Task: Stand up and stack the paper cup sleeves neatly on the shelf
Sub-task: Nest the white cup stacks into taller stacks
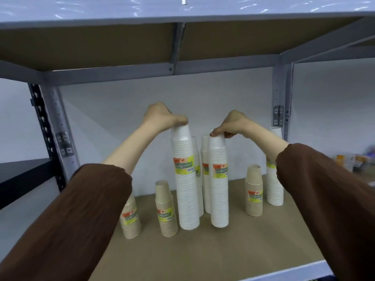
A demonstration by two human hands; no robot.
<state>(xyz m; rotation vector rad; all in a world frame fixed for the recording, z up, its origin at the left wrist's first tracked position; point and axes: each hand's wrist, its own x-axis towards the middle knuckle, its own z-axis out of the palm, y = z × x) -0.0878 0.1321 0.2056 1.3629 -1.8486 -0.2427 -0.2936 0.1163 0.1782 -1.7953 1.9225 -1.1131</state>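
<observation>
Two tall white cup sleeves stand upright mid-shelf. My left hand grips the top of the taller left white sleeve. My right hand pinches the top of the right white sleeve. Two more white sleeves stand just behind them, partly hidden; one back white sleeve shows between them. Another white sleeve stands at the right, half behind my right forearm. Three short brown cup sleeves stand upright: the left brown sleeve, the middle brown sleeve, the right brown sleeve.
The brown shelf board stretches toward me in front of the sleeves. An upper shelf hangs close overhead. Grey uprights frame the bay on the left and right. Blurred coloured packages lie on the neighbouring shelf at the right.
</observation>
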